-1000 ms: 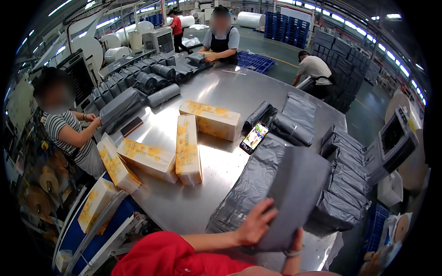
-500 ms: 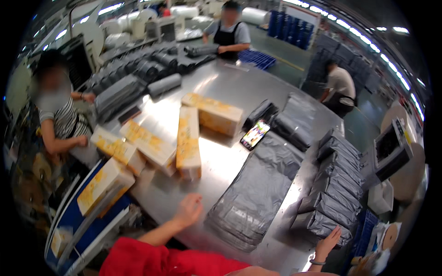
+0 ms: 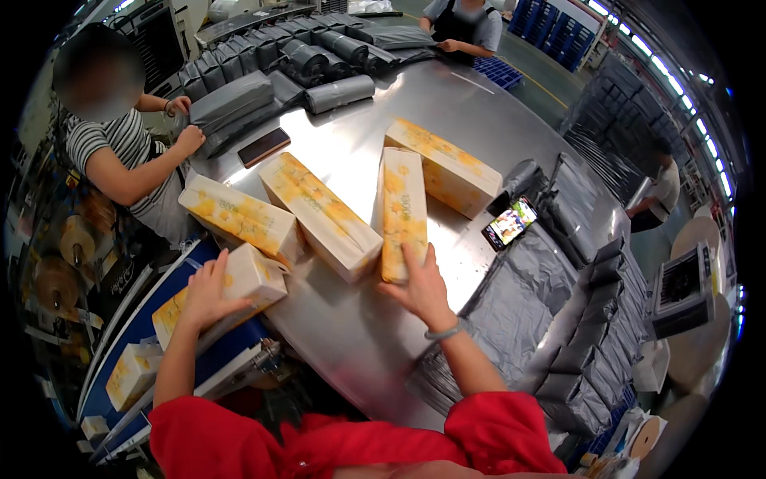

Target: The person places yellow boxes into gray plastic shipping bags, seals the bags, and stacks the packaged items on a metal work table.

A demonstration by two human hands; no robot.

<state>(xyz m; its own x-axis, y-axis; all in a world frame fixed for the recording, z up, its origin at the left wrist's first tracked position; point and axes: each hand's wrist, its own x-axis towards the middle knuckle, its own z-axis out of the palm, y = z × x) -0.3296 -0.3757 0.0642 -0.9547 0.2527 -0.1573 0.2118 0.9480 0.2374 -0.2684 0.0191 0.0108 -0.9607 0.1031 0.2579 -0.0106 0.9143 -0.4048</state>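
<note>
My left hand grips an oblong white-and-yellow pack at the table's left edge, fingers over its top and thumb along its near side. This pack rests partly over a blue conveyor belt. My right hand is closed around the near end of another upright-lying pack on the metal table. Between the hands lie two similar packs, one slanted in the middle and one further left. Behind the right-hand pack, one more pack lies at an angle.
More packs sit on the belt. A lit phone lies by flat grey bags; a row of filled grey bags lines the right. A dark phone lies near grey rolls. A co-worker stands at the left.
My left hand has moved left onto the pack by the belt. My right hand has left the grey bags and taken hold of a pack. My view has shifted left.
</note>
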